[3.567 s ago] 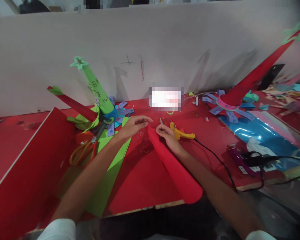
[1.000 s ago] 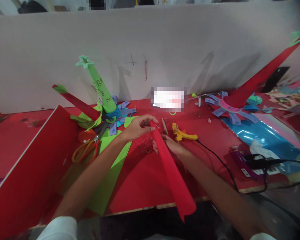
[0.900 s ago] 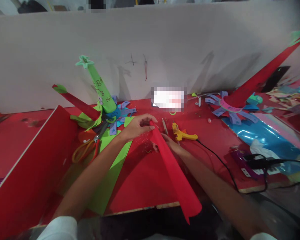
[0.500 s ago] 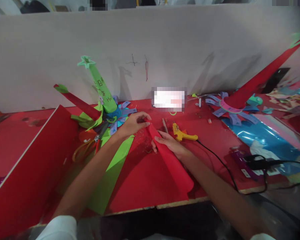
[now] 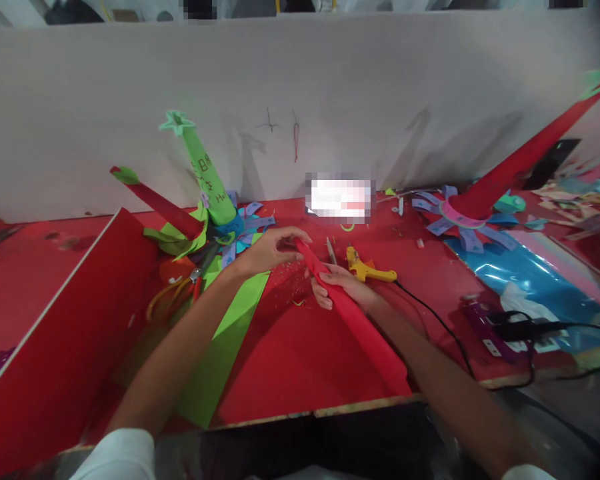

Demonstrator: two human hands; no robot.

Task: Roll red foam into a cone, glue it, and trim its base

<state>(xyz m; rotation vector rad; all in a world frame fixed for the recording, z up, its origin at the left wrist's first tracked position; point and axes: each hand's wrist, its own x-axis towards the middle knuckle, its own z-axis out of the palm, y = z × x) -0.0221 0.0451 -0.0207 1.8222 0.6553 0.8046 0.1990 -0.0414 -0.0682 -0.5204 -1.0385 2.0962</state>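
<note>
A red paper cone, rolled narrow at its far end and wider toward the table's front edge, lies slanted between my hands. My left hand pinches its narrow tip between thumb and fingers. Around the middle of the roll, my right hand is closed, thumb on top and fingertips showing underneath. Just beyond my right hand are a yellow hot glue gun and a pale pen-like stick. Green paper lies beneath my left forearm.
Orange-handled scissors lie left, beside a standing red board. Finished paper cones, one green and one red, stand at the back. A black cord runs right to a purple box. A white partition rises behind.
The red paper is rolled into a tighter, slimmer cone. Its wide end has swung slightly to the right, and my right hand has turned a little around it.
</note>
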